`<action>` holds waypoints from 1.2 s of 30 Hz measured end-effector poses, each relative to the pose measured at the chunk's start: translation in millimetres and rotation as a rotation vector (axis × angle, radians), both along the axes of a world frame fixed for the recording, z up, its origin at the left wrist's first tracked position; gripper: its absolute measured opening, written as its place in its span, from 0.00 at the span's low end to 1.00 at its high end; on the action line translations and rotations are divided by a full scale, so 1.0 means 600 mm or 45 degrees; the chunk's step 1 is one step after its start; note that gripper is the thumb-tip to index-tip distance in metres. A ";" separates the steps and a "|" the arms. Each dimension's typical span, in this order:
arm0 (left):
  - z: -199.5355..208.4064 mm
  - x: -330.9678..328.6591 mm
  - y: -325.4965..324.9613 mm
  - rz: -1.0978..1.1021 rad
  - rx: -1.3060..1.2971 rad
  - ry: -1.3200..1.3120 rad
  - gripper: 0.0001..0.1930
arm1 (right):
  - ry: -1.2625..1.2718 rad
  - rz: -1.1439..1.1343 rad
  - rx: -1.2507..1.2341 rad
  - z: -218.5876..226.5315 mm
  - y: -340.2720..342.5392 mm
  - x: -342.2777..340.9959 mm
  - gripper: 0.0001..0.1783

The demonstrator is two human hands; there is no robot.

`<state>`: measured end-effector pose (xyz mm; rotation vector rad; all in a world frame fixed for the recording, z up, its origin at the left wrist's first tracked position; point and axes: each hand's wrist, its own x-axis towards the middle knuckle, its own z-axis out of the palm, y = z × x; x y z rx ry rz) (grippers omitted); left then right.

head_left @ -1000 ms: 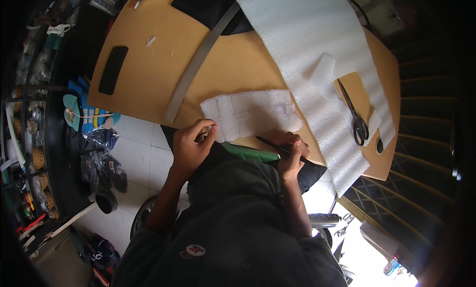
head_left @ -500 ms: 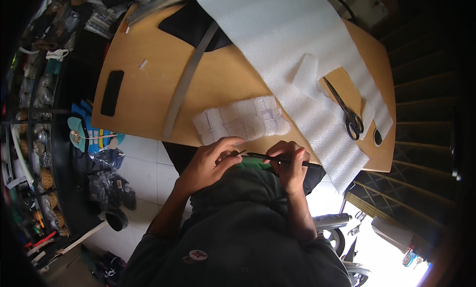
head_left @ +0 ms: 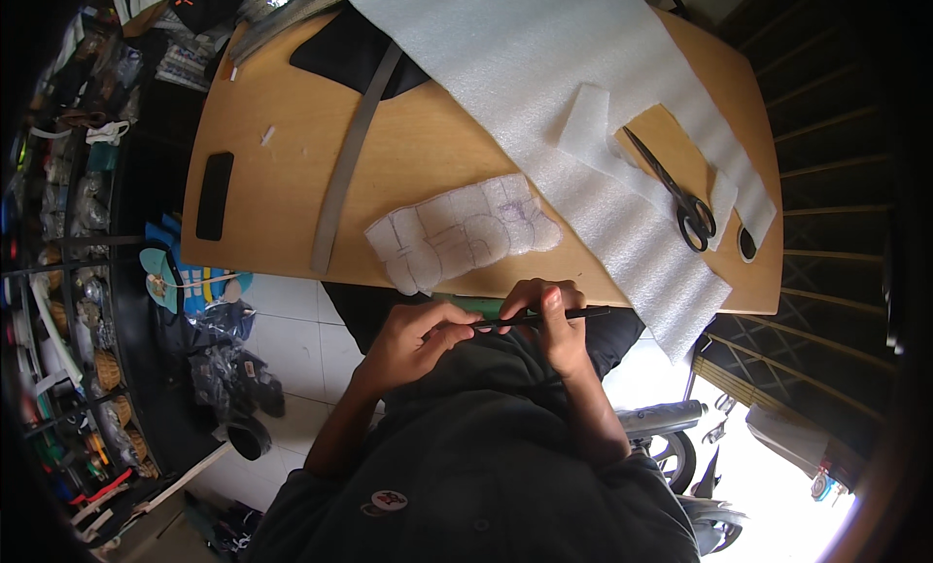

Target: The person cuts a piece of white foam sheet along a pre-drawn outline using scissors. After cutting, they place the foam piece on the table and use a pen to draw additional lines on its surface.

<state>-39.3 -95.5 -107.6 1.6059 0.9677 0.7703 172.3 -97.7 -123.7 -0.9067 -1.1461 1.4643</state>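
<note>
A slim black pen-like tool (head_left: 505, 322) lies nearly level between my hands, just off the table's near edge. My left hand (head_left: 408, 341) is closed, thumb and fingertips pinching its left end. Wrapped round its right part is my right hand (head_left: 559, 332), with the thumb on top and the right end sticking out past the fingers. The fingers partly hide the tool, so its exact kind does not show. Beyond my hands, on the table, rests a whitish foam piece (head_left: 447, 237) marked with dark drawn lines. Neither hand touches it.
A large white foam sheet (head_left: 544, 96) crosses the wooden table (head_left: 262, 189), bearing black scissors (head_left: 688, 213) and brown card (head_left: 671, 140). A grey metal ruler (head_left: 350, 174), a black sheet (head_left: 340, 52) and a dark flat rectangle (head_left: 214, 195) lie further left. Packed shelves stand left.
My hands have come together: the left fingertips, earlier apart with a small dark tip in them, now meet the tool's left end. The view has shifted slightly.
</note>
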 end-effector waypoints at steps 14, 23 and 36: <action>0.009 0.020 0.001 -0.018 -0.158 0.046 0.06 | -0.336 0.042 0.015 -0.015 0.001 -0.023 0.38; 0.016 0.029 0.016 -0.033 -0.024 0.121 0.05 | -0.404 -0.037 0.090 -0.006 0.012 -0.033 0.31; 0.001 -0.089 0.068 0.354 0.042 0.409 0.09 | -0.121 -0.329 0.013 0.003 0.056 0.028 0.33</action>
